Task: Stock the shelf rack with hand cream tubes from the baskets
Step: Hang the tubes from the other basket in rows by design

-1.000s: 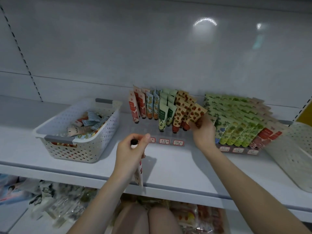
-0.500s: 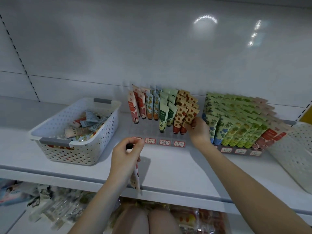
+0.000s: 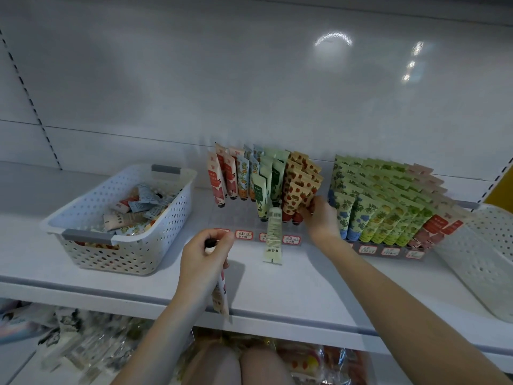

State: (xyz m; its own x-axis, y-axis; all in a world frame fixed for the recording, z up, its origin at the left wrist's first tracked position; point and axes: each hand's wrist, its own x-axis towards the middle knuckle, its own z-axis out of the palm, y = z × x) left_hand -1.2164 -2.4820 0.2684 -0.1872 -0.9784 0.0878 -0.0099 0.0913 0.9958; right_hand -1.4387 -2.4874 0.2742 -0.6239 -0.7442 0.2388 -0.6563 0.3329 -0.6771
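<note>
My left hand (image 3: 205, 257) grips a cream tube with a black cap (image 3: 220, 297), cap up, over the shelf's front edge. My right hand (image 3: 319, 219) pinches the lower end of the front strawberry-print tube (image 3: 295, 200) in the clear rack (image 3: 241, 215). That rack holds rows of red, orange, green and strawberry tubes. A pale green tube (image 3: 273, 237) lies flat, back side up, across the rack's front labels and onto the shelf. The white basket (image 3: 122, 254) on the left holds several loose tubes (image 3: 130, 212).
A second rack (image 3: 388, 251) on the right is packed with blue, green and red tubes. Another white basket (image 3: 485, 262) stands at the far right. The white shelf board (image 3: 305, 290) has bagged goods below it. My knees show at the bottom.
My right hand set the strawberry tube into the rack and slid down to its lower end. A pale green tube now lies flat across the rack's front. My left hand barely moved.
</note>
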